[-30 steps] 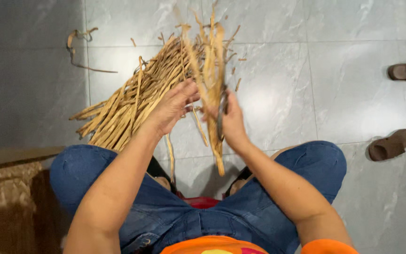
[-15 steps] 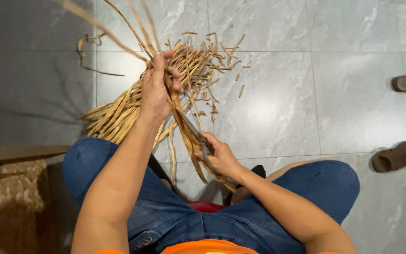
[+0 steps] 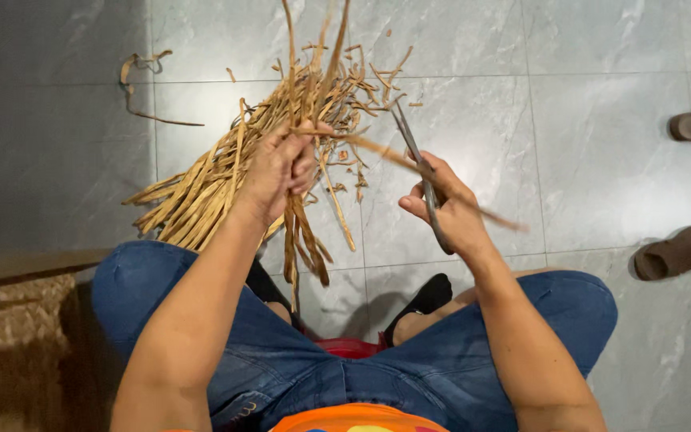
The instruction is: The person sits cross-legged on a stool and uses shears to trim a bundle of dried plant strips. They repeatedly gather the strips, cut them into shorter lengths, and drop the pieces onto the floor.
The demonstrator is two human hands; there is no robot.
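Gripping a bunch of dried strips (image 3: 301, 216) in a closed fist, the left hand (image 3: 281, 164) now sits lower and nearer the middle than half a second ago, when it was lifted high over the pile (image 3: 225, 172). The strips stand up through the fist and hang below it toward the knees. The right hand (image 3: 449, 212) has moved out to the right, away from the bunch, fingers wrapped shut around the handles of the scissors (image 3: 417, 172); the blades point up and away and look nearly closed, though the tips are too thin to be sure. One loose strip (image 3: 417, 172) blurs across in front of the scissors, between the two hands, so it seems in motion. A second ago both hands were pressed together on the bunch; now they are apart, which suggests a trimming stroke is finished. Scraps (image 3: 353, 172) lie on the tiled floor (image 3: 601, 120). Two sandals (image 3: 673, 252) rest well to the right.
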